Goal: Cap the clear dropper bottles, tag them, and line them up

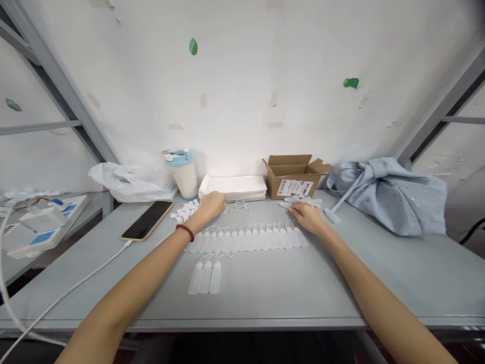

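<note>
My left hand (212, 205) is closed at the heap of small white caps (185, 211), beside loose white cords (239, 206). Its fingertips are hidden behind the back of the hand. My right hand (307, 216) has its fingers stretched over a small pile of translucent flat bottles (314, 201), touching them. Between my hands lies a row of several similar bottles (248, 240), capped and with white cord loops at their tops. Closer to me, three more corded bottles (205, 278) lie side by side.
A phone (147, 221) on a white cable lies left. Behind stand a lidded cup (184, 177), a paper stack (237, 187) and an open cardboard box (293, 179). A plastic bag (131, 182) is back left; a light blue cloth (394, 197) lies right.
</note>
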Available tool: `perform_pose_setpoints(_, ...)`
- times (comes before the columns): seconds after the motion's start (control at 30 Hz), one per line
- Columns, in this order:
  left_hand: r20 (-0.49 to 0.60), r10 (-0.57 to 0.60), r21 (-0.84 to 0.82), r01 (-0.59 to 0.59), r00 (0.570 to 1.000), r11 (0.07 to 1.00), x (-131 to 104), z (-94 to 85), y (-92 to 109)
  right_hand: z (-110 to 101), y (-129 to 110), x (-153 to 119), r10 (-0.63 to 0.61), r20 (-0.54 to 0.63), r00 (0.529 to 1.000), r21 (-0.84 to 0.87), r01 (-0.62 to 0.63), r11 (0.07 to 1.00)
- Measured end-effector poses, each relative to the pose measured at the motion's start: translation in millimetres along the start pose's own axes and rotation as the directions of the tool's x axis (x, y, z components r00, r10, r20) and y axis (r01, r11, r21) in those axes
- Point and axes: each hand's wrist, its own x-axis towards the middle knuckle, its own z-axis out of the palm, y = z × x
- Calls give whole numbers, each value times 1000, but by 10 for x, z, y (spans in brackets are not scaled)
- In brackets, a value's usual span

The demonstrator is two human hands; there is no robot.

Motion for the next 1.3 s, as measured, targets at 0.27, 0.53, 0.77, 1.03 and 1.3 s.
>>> perform_pose_setpoints(0.27,-142,-108,-237,72,984,969,-291,-245,6,-60,-40,15,10,-231,973,147,25,989)
perform_pose_setpoints(0.53,-222,-293,-717,48,930,695,-520,-237,66,-87,-297,-37,70,-356,932,329,55,943)
perform_pose_setpoints(0.77,-14,-193,-988,16,981,154,-619,-234,267,-230,-615,-145,369,-96,924,844,-121,523)
perform_pose_setpoints(1.03,181,88,-926,200,979,-321,-716,-218,496,-291,-1001,-335,152,245,957,953,-267,143)
perform_pose_setpoints(1.3,212,138,-904,248,967,-348,-751,-168,570,-298,-1075,-376,118,284,952,946,-298,129)
